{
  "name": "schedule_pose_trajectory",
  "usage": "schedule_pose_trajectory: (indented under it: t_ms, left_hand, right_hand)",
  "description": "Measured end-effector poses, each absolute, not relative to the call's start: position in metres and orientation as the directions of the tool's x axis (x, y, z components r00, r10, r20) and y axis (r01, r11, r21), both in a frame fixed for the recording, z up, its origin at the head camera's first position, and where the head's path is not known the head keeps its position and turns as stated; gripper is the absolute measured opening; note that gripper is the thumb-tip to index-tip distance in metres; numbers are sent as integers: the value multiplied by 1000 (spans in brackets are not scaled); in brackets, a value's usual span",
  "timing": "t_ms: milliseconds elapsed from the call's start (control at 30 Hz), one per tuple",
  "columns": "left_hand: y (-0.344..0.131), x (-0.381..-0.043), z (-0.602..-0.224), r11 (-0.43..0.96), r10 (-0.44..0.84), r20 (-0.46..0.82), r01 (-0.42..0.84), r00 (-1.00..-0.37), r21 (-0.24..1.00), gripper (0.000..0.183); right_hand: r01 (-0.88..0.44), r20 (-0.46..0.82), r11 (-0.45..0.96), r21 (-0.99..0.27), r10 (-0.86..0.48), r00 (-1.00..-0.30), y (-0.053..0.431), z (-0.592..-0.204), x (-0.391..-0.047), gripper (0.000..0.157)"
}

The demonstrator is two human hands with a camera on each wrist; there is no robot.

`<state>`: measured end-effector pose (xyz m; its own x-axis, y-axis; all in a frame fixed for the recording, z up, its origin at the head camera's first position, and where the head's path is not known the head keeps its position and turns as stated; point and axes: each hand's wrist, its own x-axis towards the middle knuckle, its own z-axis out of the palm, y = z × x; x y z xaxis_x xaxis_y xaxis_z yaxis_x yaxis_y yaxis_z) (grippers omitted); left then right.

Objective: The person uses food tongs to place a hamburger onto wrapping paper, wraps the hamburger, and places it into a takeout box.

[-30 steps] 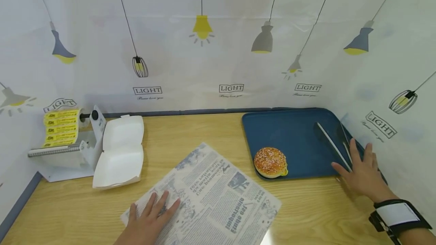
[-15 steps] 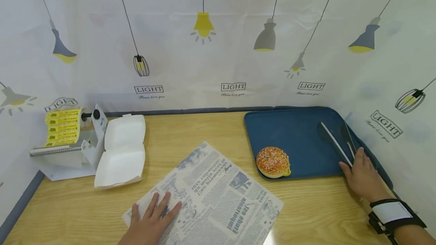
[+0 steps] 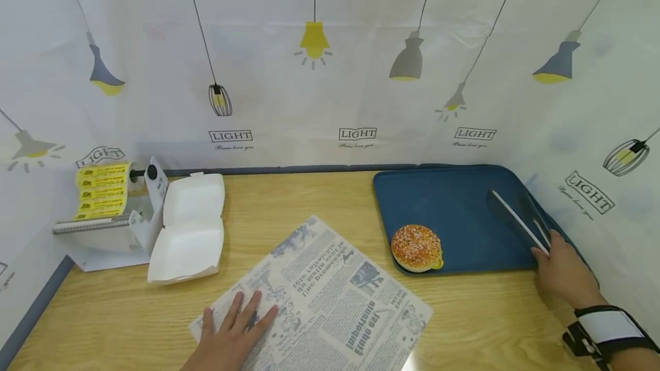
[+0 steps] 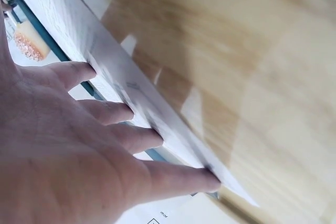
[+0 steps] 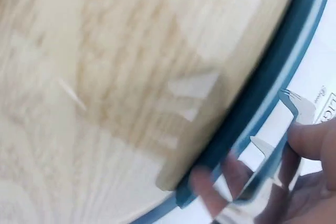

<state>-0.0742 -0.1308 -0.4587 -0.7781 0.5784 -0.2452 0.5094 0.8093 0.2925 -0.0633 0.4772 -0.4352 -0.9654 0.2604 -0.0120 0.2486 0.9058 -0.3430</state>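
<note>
My left hand (image 3: 232, 325) lies with spread fingers on a sheet of newspaper-print wrapping paper (image 3: 335, 296), which is turned cornerwise on the table. In the left wrist view its fingertips touch the paper's surface. At the right, my right hand (image 3: 567, 273) holds the near end of metal tongs (image 3: 518, 216); their two arms reach over the blue tray (image 3: 454, 199). The right wrist view shows the thumb and fingers around the shiny metal of the tongs (image 5: 269, 167), beside the tray's edge. A sesame-topped burger (image 3: 416, 248) sits at the tray's near left corner.
An open white clamshell box (image 3: 191, 225) stands at the left. Next to it is a white dispenser (image 3: 100, 239) with a roll of yellow labels (image 3: 103, 190). Behind the wooden table (image 3: 289, 199) rises a wall covering (image 3: 283, 90) printed with lamps.
My right hand has come down onto the tongs' near end, its spread fingers now curled around them. The left hand stays on the paper. The view has shifted slightly.
</note>
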Motion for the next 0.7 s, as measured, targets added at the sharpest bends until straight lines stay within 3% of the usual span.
schedule_pose_trajectory:
  t_ms: [133,267,467,700]
  left_hand:
    - [-131,-74,-459,806,584,-234,521,-777,282,118]
    - [-131,-74,-457,808,582,-238,518,-778,281,119]
    - [-131,-74,-459,812,573,-244,501,-782,300,119]
    - [-131,-74,-460,798,594,-222,530,-774,286,117]
  right_hand:
    - [240,13,882,-405,268,-963,470,-423,-59,59]
    - [279,-152,817,-505,234,-960,447,-402,-51,72]
    - [378,-440,602,-704,48,-897,410,-388,-33,71]
    - [373,-489,471,-800,-151,-859,398,-400,-22,67]
